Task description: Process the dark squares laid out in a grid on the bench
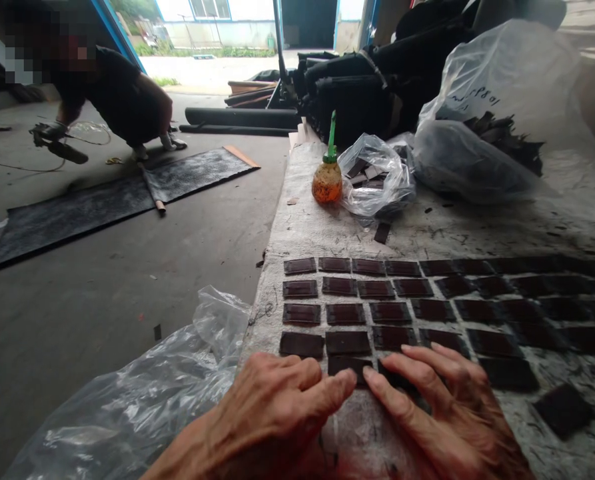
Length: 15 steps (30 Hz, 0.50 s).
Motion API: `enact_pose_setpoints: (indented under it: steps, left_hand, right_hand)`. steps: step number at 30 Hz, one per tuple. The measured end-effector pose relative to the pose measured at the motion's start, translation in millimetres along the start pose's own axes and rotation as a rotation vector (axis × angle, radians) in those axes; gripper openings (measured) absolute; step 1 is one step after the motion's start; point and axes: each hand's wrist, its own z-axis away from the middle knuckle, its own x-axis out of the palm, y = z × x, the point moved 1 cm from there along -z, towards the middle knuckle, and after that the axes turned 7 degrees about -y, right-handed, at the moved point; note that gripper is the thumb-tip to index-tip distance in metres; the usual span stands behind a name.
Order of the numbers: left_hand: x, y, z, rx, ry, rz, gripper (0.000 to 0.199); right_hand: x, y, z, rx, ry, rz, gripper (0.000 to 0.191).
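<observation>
Both my hands rest at the near edge of a worn, stained table (pixel 327 227). My left hand (pixel 277 413) lies palm down with fingers curled, its fingertips touching a dark rectangular piece (pixel 348 365). My right hand (pixel 437 407) lies flat beside it, fingers spread over another dark piece (pixel 397 380). Beyond my fingers, several rows of dark brown rectangular pieces (pixel 392 312) are laid out in a grid across the table. Neither hand grips anything.
An orange glue bottle with a green nozzle (pixel 327 177) stands at the table's far end beside clear plastic bags (pixel 377 177) of dark pieces and a bigger bag (pixel 492 113). Crumpled plastic (pixel 142 393) hangs left. A person (pixel 112 93) crouches over a black mat (pixel 102 200).
</observation>
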Motion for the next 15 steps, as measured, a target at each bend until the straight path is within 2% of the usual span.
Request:
enact_pose_setpoints:
  steps: [2,4,6,8,10,12,15]
  left_hand:
    - [1.2,4.6,-0.5,0.005,-0.108,-0.062,0.019]
    - [2.5,6.3,-0.4,-0.014,-0.150,-0.082,0.021]
    - [3.8,6.1,0.1,-0.021,-0.155,-0.098,0.022]
    - [5.4,5.1,0.8,-0.018,-0.166,-0.100,0.021]
    - [7.0,4.0,1.4,-0.023,-0.172,-0.092,0.026]
    - [8.4,3.4,1.6,-0.034,-0.182,-0.076,0.034]
    - [9.4,4.1,1.3,-0.039,-0.202,-0.080,0.033]
  right_hand:
    - [-1.2,1.8,1.4,-0.004,-0.014,-0.001,0.051]
    - [-1.0,2.5,2.2,-0.010,-0.015,-0.038,0.043]
    - [0.0,2.0,2.0,0.013,0.033,-0.069,0.036]
    - [1.5,0.9,0.8,0.042,0.052,-0.066,0.040]
    - [3.5,-0.6,-0.4,0.037,0.021,-0.052,0.045]
    - [5.9,-2.6,-1.3,0.034,0.007,-0.094,0.042]
    - [11.2,-8.9,-3.4,0.092,0.124,-0.169,0.031]
